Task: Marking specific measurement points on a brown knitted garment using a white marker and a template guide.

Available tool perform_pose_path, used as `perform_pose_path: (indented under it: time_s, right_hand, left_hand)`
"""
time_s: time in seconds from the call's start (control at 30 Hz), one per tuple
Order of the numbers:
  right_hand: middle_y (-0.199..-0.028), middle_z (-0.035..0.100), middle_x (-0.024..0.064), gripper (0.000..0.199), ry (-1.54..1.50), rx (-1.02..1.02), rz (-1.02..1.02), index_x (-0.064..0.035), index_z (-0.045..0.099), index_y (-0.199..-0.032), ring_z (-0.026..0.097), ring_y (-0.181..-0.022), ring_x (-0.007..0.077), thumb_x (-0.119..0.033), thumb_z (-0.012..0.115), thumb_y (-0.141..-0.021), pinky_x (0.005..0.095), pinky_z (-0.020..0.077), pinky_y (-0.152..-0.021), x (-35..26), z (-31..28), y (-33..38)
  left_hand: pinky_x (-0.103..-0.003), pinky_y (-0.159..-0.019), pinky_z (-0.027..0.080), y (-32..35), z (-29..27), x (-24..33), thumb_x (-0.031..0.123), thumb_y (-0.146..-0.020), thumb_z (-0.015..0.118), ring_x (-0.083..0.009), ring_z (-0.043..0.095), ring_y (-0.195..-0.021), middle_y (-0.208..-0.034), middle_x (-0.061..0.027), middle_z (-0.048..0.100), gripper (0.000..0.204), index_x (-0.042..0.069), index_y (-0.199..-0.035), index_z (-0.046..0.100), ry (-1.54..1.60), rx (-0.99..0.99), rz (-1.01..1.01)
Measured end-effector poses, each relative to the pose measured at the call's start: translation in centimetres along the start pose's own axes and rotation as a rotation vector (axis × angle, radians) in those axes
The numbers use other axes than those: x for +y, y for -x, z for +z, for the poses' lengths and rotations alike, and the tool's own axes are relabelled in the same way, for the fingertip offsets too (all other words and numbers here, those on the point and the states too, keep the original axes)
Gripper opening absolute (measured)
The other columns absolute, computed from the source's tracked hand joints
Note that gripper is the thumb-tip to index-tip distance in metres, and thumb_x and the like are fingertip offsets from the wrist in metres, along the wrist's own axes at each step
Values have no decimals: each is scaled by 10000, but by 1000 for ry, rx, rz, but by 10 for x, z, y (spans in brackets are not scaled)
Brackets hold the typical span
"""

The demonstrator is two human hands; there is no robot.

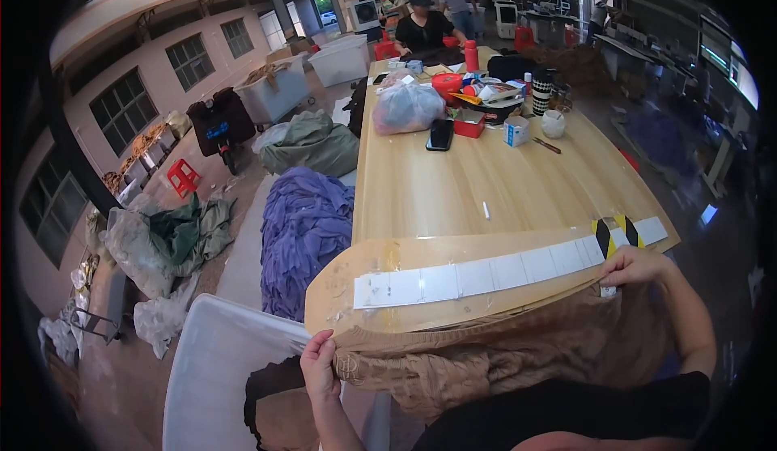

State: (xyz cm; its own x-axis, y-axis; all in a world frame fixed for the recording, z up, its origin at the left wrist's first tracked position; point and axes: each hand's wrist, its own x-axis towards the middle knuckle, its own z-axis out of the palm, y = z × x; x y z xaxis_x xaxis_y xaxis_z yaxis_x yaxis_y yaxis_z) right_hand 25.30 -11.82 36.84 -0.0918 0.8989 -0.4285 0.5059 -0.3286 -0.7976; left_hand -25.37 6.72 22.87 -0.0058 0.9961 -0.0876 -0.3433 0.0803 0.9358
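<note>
A tan-brown knitted garment (pixel 502 354) hangs stretched along the near edge of a long wooden table (pixel 486 184). My left hand (pixel 319 366) grips its left end below the table's corner. My right hand (pixel 633 266) holds its right end up at the table edge, beside a black-and-yellow striped marker (pixel 609 236). A strip of white paper rectangles (pixel 486 274) runs along the edge just above the garment.
A white plastic bin (pixel 214 370) with dark and brown cloth stands at my lower left. Piles of purple (pixel 303 224) and green cloth (pixel 312 145) lie left of the table. A bagged bundle (pixel 406 108), phone, cups and boxes crowd the far end, where a person (pixel 423 26) sits.
</note>
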Motion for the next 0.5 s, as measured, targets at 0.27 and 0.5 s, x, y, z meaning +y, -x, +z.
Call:
perform_pose_path:
  time_s: [0.27, 0.5]
  right_hand:
    - [-718, 617, 78, 141, 116, 9, -741, -8, 614, -898, 558, -655, 124, -104, 538, -828, 251, 434, -608, -170, 75, -62]
    - [-615, 532, -17, 175, -24, -430, -382, -26, 609, -839, 446, -562, 32, -189, 556, -867, 202, 373, -489, -111, 62, -79]
  left_hand:
    - [-316, -1059, 175, 60, 159, 37, 99, -741, 693, -188, 251, -1289, -1370, -115, 303, 831, 9, -1378, 167, 7, -1082, 89]
    - [-229, -813, 412, 45, 131, 43, 124, -899, 490, -97, 538, -891, -958, -43, 604, 213, -22, -1035, 565, 14, -677, -1]
